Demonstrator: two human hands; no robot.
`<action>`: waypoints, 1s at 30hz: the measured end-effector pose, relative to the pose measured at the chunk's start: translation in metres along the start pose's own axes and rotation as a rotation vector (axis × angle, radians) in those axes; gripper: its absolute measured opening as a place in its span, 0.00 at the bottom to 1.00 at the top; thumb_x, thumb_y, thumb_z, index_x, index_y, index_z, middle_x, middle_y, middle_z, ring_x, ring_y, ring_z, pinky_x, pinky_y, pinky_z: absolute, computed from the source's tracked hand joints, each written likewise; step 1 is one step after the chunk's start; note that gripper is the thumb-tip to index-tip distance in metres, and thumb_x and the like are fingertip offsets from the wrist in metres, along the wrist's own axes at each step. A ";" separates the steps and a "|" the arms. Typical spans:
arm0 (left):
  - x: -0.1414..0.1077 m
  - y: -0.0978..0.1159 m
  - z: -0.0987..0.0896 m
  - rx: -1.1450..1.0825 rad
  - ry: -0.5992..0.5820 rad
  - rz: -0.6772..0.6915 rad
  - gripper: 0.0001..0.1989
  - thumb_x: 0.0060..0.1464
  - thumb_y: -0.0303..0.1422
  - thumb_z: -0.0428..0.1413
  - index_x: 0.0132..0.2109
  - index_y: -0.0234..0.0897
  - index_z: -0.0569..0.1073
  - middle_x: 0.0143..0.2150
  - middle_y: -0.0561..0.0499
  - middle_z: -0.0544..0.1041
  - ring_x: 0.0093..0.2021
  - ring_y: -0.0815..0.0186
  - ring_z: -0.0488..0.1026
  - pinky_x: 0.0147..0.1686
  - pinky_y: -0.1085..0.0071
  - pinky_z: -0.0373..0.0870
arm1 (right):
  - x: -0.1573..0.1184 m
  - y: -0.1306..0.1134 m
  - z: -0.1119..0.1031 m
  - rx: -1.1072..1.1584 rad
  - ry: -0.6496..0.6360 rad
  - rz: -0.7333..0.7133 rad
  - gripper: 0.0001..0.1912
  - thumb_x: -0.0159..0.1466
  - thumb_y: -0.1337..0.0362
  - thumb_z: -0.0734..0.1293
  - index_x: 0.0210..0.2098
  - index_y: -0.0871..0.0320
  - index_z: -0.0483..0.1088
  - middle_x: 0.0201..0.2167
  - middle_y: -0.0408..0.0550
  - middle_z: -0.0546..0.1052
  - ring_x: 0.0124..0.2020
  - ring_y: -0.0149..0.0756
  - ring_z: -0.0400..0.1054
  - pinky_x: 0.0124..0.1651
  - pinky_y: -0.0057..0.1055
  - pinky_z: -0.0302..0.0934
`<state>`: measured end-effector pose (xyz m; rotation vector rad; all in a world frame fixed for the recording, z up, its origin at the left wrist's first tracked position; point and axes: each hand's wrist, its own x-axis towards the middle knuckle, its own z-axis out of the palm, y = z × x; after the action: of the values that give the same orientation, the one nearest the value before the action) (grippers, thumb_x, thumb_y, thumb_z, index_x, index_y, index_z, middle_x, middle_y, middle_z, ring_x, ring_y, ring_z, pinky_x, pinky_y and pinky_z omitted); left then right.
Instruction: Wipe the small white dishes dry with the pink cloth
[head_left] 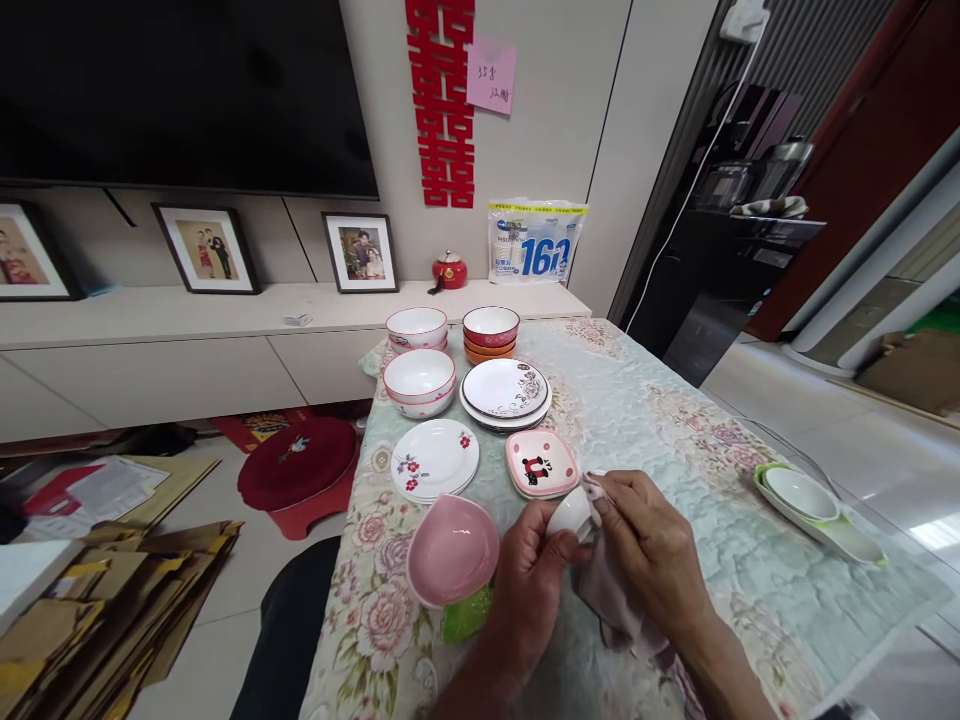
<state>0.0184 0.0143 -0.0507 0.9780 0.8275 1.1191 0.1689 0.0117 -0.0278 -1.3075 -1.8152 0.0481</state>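
Low over the table, my left hand point(534, 560) grips a small white bowl point(570, 514), its thumb and fingers closed on the side. My right hand point(654, 540) pinches a pale pink cloth point(616, 600) against the bowl's rim, and the rest of the cloth hangs below. Just behind the bowl lies a stack of square pink-rimmed plates point(543, 464) with a cartoon print. Left of my hands is a pink drop-shaped bowl point(453, 550), beside a bright green item point(466, 614) partly hidden by my left forearm.
Round flowered plates point(435, 460), dark-rimmed plates point(505, 388), red-rimmed bowls point(420, 380) and stacked red and orange bowls point(491, 332) stand farther back. At right, a small white bowl point(801, 494) sits on a green-edged dish point(840, 535). A red stool point(300, 465) is left of the table.
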 end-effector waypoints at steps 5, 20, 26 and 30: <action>0.001 0.002 0.001 -0.018 0.004 0.039 0.08 0.56 0.36 0.60 0.41 0.36 0.76 0.36 0.51 0.79 0.40 0.61 0.73 0.42 0.67 0.70 | -0.003 -0.014 0.002 0.072 -0.163 -0.115 0.17 0.71 0.71 0.60 0.53 0.53 0.75 0.47 0.54 0.72 0.43 0.37 0.74 0.41 0.31 0.72; 0.002 0.002 0.001 -0.210 0.036 -0.007 0.16 0.53 0.39 0.65 0.44 0.33 0.79 0.41 0.46 0.80 0.40 0.61 0.73 0.39 0.66 0.75 | -0.004 -0.001 0.003 -0.001 -0.027 0.000 0.08 0.71 0.69 0.62 0.47 0.56 0.72 0.41 0.50 0.77 0.43 0.38 0.74 0.44 0.34 0.69; 0.002 0.004 0.001 -0.180 0.054 -0.031 0.12 0.53 0.39 0.65 0.36 0.34 0.77 0.32 0.52 0.77 0.35 0.66 0.71 0.37 0.71 0.71 | -0.002 -0.009 0.000 0.128 -0.172 -0.079 0.10 0.72 0.70 0.62 0.46 0.54 0.73 0.41 0.49 0.73 0.41 0.36 0.71 0.41 0.31 0.68; 0.003 0.003 0.001 -0.256 0.048 -0.033 0.13 0.53 0.37 0.64 0.42 0.34 0.78 0.42 0.46 0.80 0.40 0.61 0.73 0.39 0.66 0.74 | 0.002 0.004 0.000 0.137 -0.067 -0.009 0.06 0.70 0.69 0.64 0.43 0.54 0.73 0.38 0.47 0.74 0.40 0.37 0.71 0.42 0.32 0.66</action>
<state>0.0190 0.0178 -0.0476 0.7249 0.7154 1.1912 0.1719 0.0151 -0.0292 -1.2133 -1.8401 0.2103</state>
